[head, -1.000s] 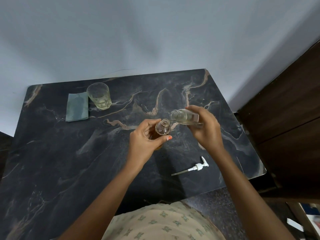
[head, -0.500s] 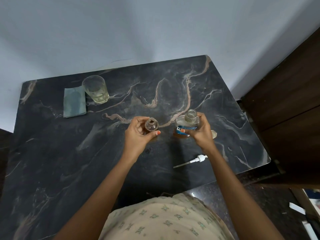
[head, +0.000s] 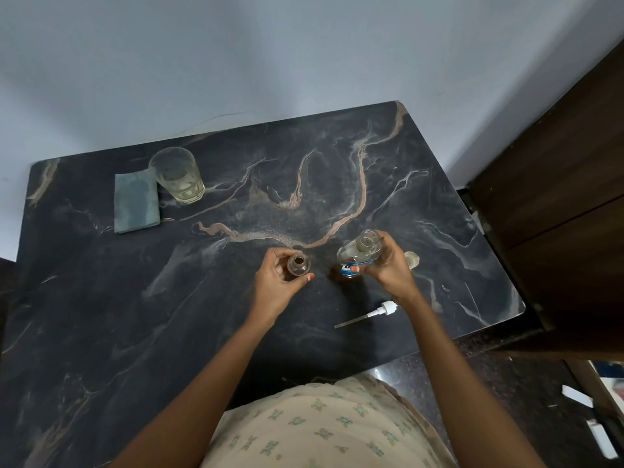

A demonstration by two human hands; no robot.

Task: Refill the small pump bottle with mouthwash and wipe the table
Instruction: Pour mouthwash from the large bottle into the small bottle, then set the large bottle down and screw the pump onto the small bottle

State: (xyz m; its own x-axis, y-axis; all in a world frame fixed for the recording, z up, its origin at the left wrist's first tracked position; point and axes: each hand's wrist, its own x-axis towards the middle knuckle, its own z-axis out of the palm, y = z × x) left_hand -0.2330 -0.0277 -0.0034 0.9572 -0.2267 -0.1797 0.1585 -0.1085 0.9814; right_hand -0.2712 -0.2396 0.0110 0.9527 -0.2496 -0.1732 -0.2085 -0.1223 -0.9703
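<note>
My left hand [head: 273,288] grips the small pump bottle [head: 298,264], which stands upright on the dark marble table [head: 169,315] with its mouth uncovered. To its right, my right hand [head: 388,265] holds the clear mouthwash bottle [head: 358,253] with a blue label, upright on the table and uncapped. The white pump head [head: 371,314] with its dip tube lies on the table in front of my right wrist. A pale cap [head: 412,259] lies just behind my right hand. The grey-green cloth [head: 136,202] lies folded at the far left.
A drinking glass [head: 177,179] with a little pale liquid stands beside the cloth at the back left. A dark wooden cabinet [head: 557,197] stands close to the table's right edge. The wall runs along the table's far edge.
The mouthwash bottle was tipped over the small bottle's mouth a second ago; my right hand has since righted it and set it on the table to the right. Both bottles are lower.
</note>
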